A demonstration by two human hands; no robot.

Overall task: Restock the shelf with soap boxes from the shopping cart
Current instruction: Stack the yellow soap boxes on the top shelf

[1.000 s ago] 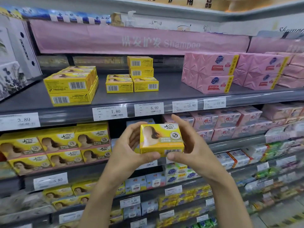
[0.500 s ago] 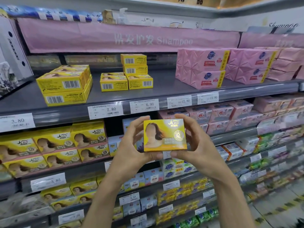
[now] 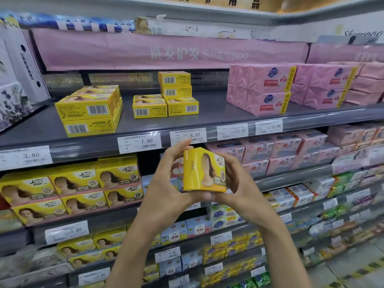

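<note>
Soap box (image 3: 204,170) is held on end, long axis upright, between left hand (image 3: 172,183) and right hand (image 3: 243,190), fingers (image 3: 175,154) curled round its sides, just below the half-filled shelf (image 3: 209,115).

**Soap box (image 3: 204,170) gripped below the 6.90 price tag (image 3: 188,136)**

Grips it upright between left hand (image 3: 167,183) and right hand (image 3: 243,190), thumbs underneath, just below that tag. Shows yellow box stacks (image 3: 175,91) above the tag, pink packs (image 3: 259,88) up and right of it.
</note>
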